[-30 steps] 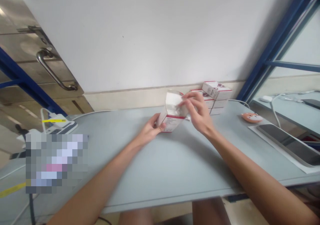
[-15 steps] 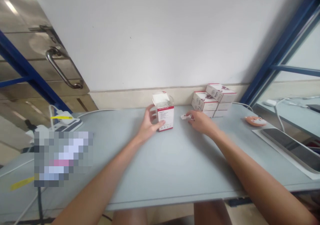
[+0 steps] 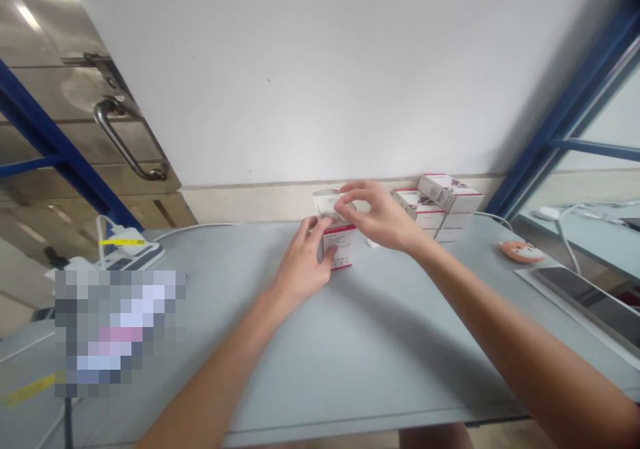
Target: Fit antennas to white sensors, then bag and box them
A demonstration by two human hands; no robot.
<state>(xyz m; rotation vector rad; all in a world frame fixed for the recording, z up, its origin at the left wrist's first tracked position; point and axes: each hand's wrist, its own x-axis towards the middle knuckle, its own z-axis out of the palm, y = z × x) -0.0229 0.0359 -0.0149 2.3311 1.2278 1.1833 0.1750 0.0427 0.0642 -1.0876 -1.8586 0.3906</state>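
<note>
A small white carton with red trim and the word DETECTOR (image 3: 341, 249) stands upright on the table, its lid flap (image 3: 325, 201) raised at the back. Wrapped around its left side is my left hand (image 3: 305, 256), closed, with the thumb across the front. Over the carton's open top, my right hand (image 3: 377, 216) curls thumb and fingertips together in a pinch at the flap and the opening. Whatever lies between those fingertips cannot be made out. A small white item (image 3: 372, 243) rests on the table, partly hidden below my right hand.
Several similar cartons (image 3: 453, 196) are stacked by the wall at the right. Further right lie an orange animal-faced object (image 3: 521, 251) and a dark flat device (image 3: 590, 302). White plugs and a power strip (image 3: 133, 257) sit at the left, with cables and a blurred-out patch nearby.
My right hand has left the small white item on the table and moved left and up to the carton's top. My left hand has shifted further onto the carton's front and upper edge.
</note>
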